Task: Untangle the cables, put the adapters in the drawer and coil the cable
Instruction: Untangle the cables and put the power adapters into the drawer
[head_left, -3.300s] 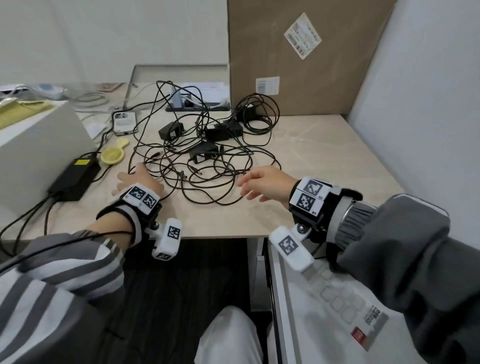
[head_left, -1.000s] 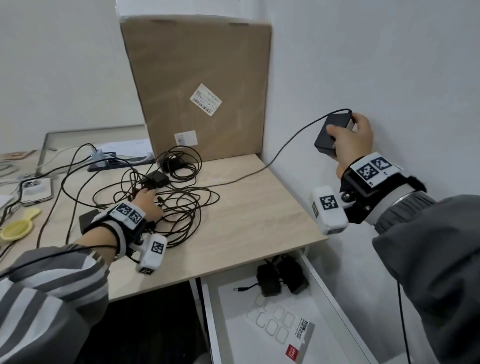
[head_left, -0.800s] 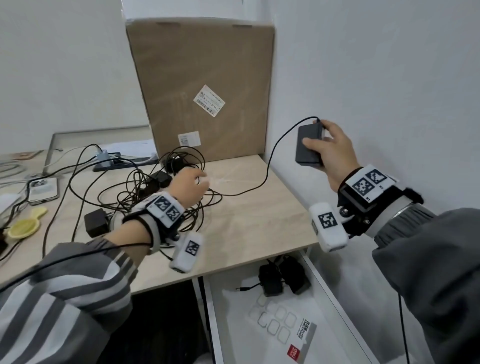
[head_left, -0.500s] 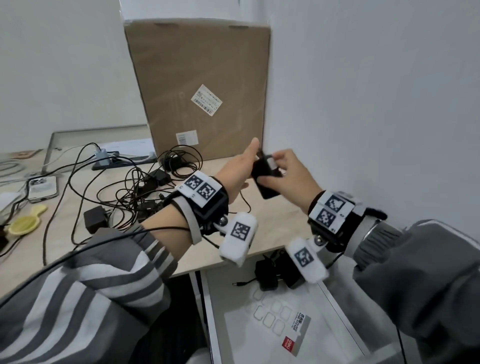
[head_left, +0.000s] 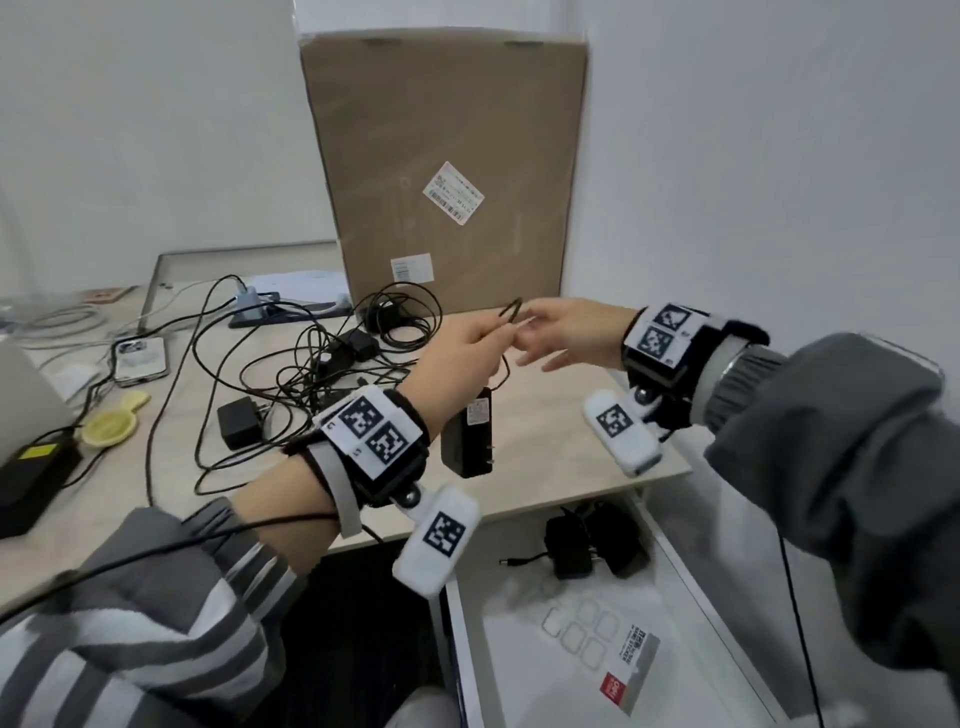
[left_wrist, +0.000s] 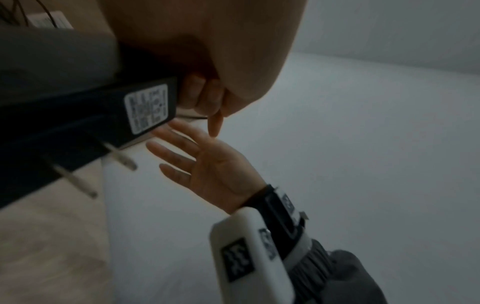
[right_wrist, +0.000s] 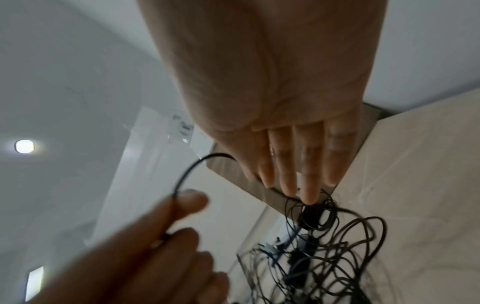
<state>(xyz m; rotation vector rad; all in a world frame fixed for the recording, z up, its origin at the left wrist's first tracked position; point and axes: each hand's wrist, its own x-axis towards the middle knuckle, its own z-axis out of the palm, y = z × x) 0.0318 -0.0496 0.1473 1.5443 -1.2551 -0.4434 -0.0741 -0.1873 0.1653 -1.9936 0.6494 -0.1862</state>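
My left hand (head_left: 467, 345) is raised over the desk and holds a black adapter (head_left: 467, 434), which hangs below it, prongs out. In the left wrist view its curled fingers (left_wrist: 205, 96) grip the adapter (left_wrist: 146, 109). Thumb and forefinger pinch a small loop of the adapter's thin black cable (head_left: 511, 312). My right hand (head_left: 566, 335) is just to the right, fingers straight (right_wrist: 288, 174). The cable (right_wrist: 192, 166) arcs from my left thumb to behind the right hand's thumb side, where contact is hidden. The tangle of cables (head_left: 322, 364) lies on the desk.
The white drawer (head_left: 498, 665) stands open under the desk's right end, with two black adapters (head_left: 592, 545) and a sticker card (head_left: 628, 660) in it. Another adapter (head_left: 239, 428), a phone (head_left: 140, 358), a yellow object (head_left: 111, 426) and a cardboard box (head_left: 441, 171) are on the desk.
My right hand pulled the adapter out of the tangle, brought it to my left hand and let go. The left hand now holds it alone, with a cable loop pinched above.
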